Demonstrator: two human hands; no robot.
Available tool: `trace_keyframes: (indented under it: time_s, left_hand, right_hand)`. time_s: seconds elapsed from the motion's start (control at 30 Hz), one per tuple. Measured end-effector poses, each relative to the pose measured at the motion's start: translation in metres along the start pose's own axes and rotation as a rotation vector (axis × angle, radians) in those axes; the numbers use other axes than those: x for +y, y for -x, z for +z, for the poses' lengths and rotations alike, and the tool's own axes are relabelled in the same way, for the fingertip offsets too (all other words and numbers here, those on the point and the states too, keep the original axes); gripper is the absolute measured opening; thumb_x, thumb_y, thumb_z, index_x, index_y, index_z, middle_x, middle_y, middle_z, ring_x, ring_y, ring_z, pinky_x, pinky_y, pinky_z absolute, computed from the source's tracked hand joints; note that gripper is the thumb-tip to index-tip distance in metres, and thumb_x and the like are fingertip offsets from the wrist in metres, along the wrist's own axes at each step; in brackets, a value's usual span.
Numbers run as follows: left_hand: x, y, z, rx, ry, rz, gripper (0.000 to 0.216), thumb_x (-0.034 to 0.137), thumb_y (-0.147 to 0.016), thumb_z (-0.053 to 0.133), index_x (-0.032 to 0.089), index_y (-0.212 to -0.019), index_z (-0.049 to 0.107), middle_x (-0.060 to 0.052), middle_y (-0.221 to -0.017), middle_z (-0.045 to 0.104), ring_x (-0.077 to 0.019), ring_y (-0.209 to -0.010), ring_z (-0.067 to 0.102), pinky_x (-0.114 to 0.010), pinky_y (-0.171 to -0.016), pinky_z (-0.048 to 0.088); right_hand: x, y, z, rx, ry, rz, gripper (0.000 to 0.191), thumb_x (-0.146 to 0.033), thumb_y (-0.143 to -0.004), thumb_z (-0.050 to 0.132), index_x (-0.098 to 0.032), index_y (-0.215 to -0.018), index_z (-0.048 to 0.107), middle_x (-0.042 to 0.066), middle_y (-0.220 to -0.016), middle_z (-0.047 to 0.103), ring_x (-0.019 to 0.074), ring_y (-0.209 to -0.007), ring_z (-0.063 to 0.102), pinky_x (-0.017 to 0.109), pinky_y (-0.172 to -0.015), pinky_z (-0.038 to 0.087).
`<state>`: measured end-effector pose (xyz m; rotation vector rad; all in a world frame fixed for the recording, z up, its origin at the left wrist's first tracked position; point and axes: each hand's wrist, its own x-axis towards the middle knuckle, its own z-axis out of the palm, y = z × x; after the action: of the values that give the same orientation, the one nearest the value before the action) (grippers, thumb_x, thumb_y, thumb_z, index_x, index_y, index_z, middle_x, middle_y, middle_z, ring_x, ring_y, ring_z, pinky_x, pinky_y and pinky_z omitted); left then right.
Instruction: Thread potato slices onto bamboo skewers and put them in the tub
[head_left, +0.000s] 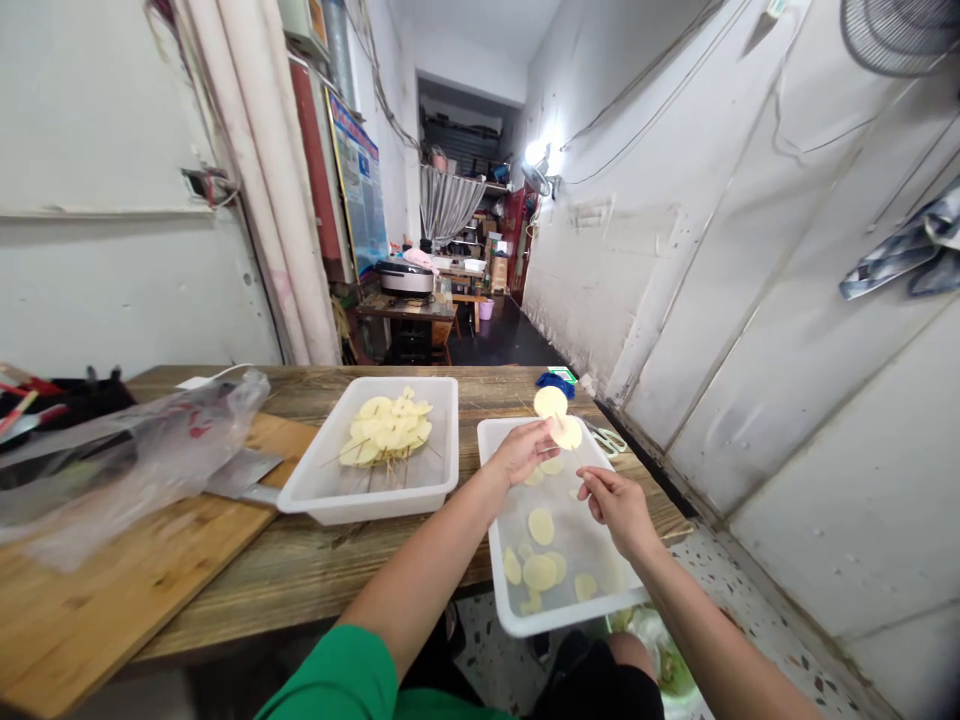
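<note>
My left hand (pixel 525 452) pinches a potato slice (pixel 566 432) that sits on a thin bamboo skewer (pixel 579 463); another slice (pixel 550 401) is threaded higher up. My right hand (pixel 616 503) grips the skewer's lower end with closed fingers. Both hands hover over a white plastic tray (pixel 501 585) of water with several loose potato slices (pixel 541 526). A second white tray (pixel 442 430) to the left holds a pile of skewered potato slices (pixel 388 430).
A wooden table (pixel 315 565) carries a cutting board (pixel 112 590), a cleaver (pixel 240 475) and a clear plastic bag (pixel 135 450) on the left. Scissors (pixel 611 440) and a blue object (pixel 555 381) lie near the wall on the right. A corridor runs ahead.
</note>
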<state>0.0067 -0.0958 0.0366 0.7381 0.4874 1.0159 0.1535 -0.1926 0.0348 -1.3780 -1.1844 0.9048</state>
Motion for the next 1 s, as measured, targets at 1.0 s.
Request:
trace_keyframes:
  time_s: [1.0]
  left_hand:
    - [0.012,0.001,0.004,0.025,0.298,0.04,0.07,0.073,-0.078,0.032,0.015,-0.108,0.055,-0.017,-0.106,0.062,-0.0263,-0.092,0.062,-0.035,-0.067,0.051]
  right_hand:
    - [-0.008,-0.004,0.036,-0.167,-0.351,0.173,0.032,-0.04,-0.059,0.069,-0.012,-0.075,0.062,-0.006,-0.048,0.052,0.0007,-0.032,0.025,0.02,-0.037,0.011]
